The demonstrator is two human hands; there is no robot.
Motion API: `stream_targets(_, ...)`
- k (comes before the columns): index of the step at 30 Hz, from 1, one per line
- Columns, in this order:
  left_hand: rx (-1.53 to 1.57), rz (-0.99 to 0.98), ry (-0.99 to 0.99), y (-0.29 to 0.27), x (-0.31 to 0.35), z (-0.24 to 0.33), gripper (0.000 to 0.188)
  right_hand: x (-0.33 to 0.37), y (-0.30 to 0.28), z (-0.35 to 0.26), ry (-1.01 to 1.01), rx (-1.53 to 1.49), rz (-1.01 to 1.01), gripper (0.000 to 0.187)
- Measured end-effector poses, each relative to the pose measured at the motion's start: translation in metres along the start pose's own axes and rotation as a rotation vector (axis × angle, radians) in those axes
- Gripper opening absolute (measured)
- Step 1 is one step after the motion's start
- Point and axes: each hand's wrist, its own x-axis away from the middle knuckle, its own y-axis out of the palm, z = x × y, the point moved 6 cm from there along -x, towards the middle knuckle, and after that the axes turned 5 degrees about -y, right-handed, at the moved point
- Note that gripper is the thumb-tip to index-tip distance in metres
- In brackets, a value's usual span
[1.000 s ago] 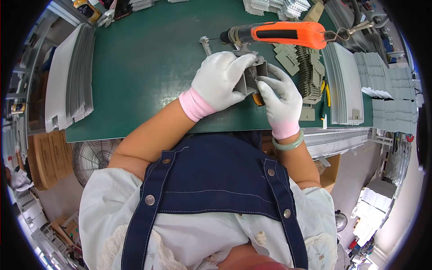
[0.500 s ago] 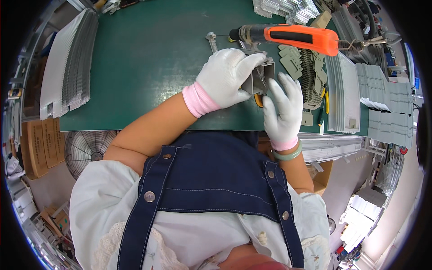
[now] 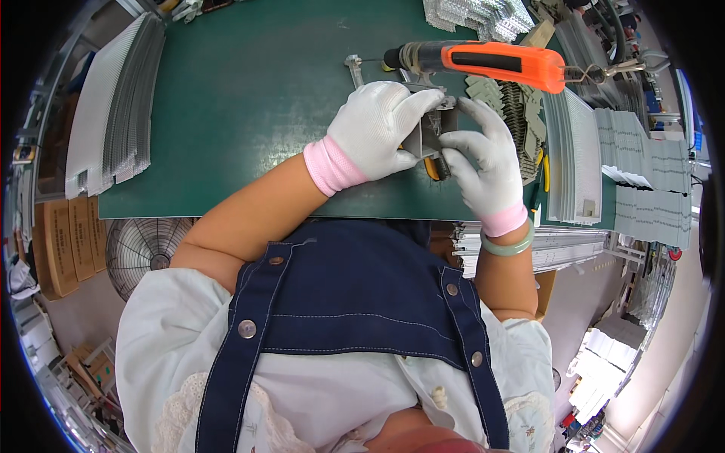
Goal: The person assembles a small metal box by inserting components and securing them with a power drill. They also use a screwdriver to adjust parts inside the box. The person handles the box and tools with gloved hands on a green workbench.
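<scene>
My left hand (image 3: 374, 130), in a white glove with a pink cuff, is closed around the left side of a grey box-shaped metal part (image 3: 430, 142) with an open hollow. On the part's right side are the bent fingers of my right hand (image 3: 489, 160), gloved the same way; both hands hold it between them. Just beyond hangs an orange electric screwdriver (image 3: 506, 63), its thin bit pointing left near a small metal stand (image 3: 354, 69). Something with a yellow-orange edge (image 3: 431, 168) shows under the part, mostly hidden.
Green-topped bench (image 3: 242, 113). On its left stands a stack of white metal panels (image 3: 113, 106). Right of my hands lie grey-green plastic pieces (image 3: 521, 113), yellow-handled pliers (image 3: 546, 170) and more panels (image 3: 572, 155). Silvery parts (image 3: 483, 15) are heaped at the back.
My right hand has moved from beside the metal part onto its right side, its fingers bending against it. My left hand keeps its hold nearly unmoved.
</scene>
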Motion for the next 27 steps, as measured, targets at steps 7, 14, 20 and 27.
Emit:
stream_targets(7, 0.024, -0.026, -0.020, 0.000, -0.002, 0.000, 0.076, -0.011, -0.002, 0.002, -0.014, -0.012, -0.082, 0.028)
stream_targets(14, 0.026, -0.018, -0.021, -0.001, 0.000, -0.001, 0.076, -0.008, -0.007, -0.004, -0.108, 0.077, -0.087, 0.020)
stream_targets(20, 0.010, -0.028, -0.038, -0.001, -0.001, 0.000, 0.076, -0.008, -0.005, -0.003, -0.045, 0.005, -0.059, 0.019)
stream_targets(27, 0.021, -0.018, -0.036, -0.002, 0.000, -0.003, 0.077, 0.007, 0.010, 0.010, 0.236, -0.296, 0.163, 0.019)
